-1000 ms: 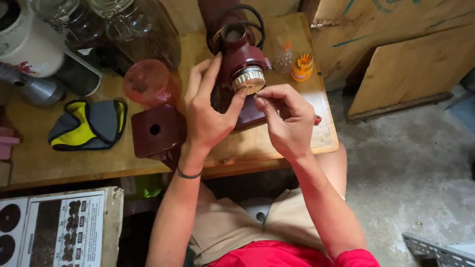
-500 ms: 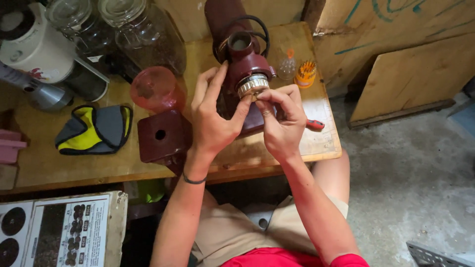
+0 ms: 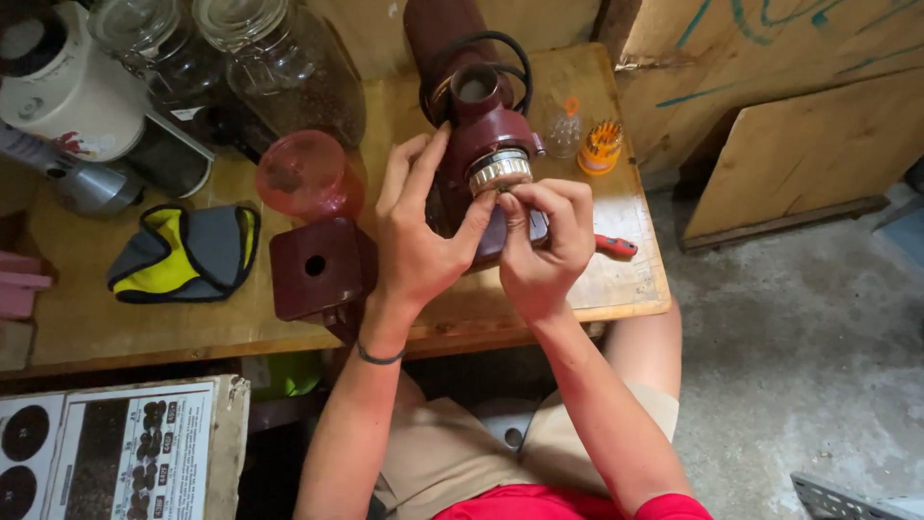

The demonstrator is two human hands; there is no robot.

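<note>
Dark red grinder (image 3: 481,144) stands on the wooden counter (image 3: 616,279), toward its back edge, a black cord looped behind it. Its top opening is bare. A ribbed silver ring (image 3: 499,169) sits around the body on the side facing the person.

Left hand (image 3: 419,231): fingers spread wide, palm pressed against the grinder's left side, thumb reaching toward the ring. It steadies the body rather than closing on anything.

Right hand (image 3: 544,236): fingers drawn in narrow, fingertips pinched at the lower edge of the ring. Whether they hold a small part or only the ring's rim, cannot tell (the fingers hide it).

Lying apart already: a dark red square cover (image 3: 318,270) with a round hole, just left of the left wrist, and a translucent red hopper (image 3: 306,178) behind it. Judging by that, the machine is partly stripped; the ring looks still seated.

Nearby: a red-handled screwdriver (image 3: 616,246) just right of the right hand, an orange bit holder (image 3: 603,144), a small clear bottle (image 3: 564,125), a yellow and grey pouch (image 3: 183,252), glass jars (image 3: 279,67) at the back.
</note>
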